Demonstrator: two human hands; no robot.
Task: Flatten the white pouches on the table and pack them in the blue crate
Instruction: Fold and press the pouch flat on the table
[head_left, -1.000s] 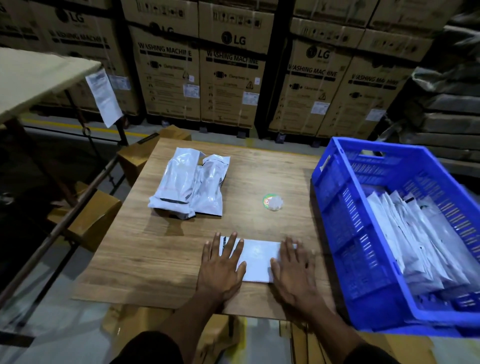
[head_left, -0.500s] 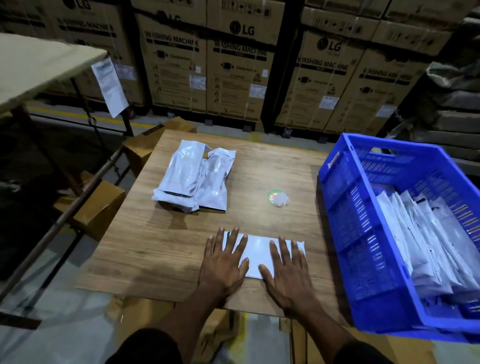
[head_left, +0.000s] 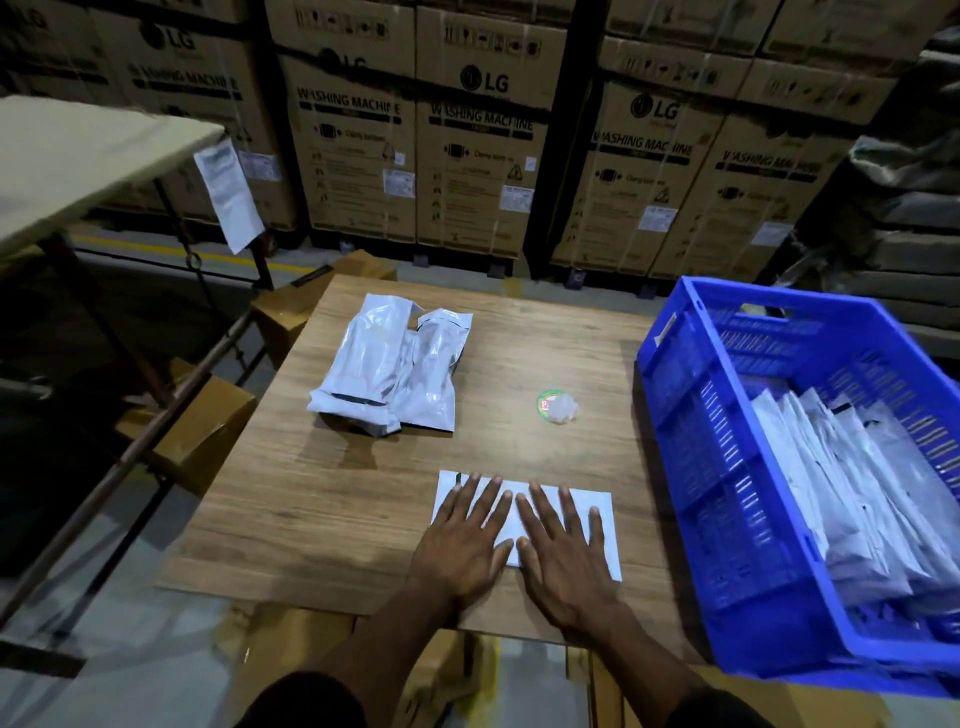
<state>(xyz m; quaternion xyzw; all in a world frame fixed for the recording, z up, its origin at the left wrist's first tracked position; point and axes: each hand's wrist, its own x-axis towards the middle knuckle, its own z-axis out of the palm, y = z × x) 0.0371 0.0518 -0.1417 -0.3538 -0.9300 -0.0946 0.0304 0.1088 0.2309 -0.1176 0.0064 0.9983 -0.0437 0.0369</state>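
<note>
A person's left hand (head_left: 465, 540) and right hand (head_left: 563, 551) lie side by side, palms down and fingers straight and spread, pressing a flat white pouch (head_left: 602, 512) against the near part of a wooden table (head_left: 332, 499). The pouch lies directly beneath both hands, its far corners and right edge showing past the fingertips. Farther back on the left of the table, well apart from the hands, two puffed white pouches (head_left: 392, 371) lie touching each other. A small round green-rimmed object (head_left: 556, 407), possibly a lid or sticker with clear wrap on it, sits between them and the blue crate (head_left: 691, 415), which stands at the table's right edge. Inside it, packed white pouches (head_left: 852, 488) stand on edge in a row. Stacked cardboard boxes (head_left: 483, 130) marked washing machine fill the background.
</note>
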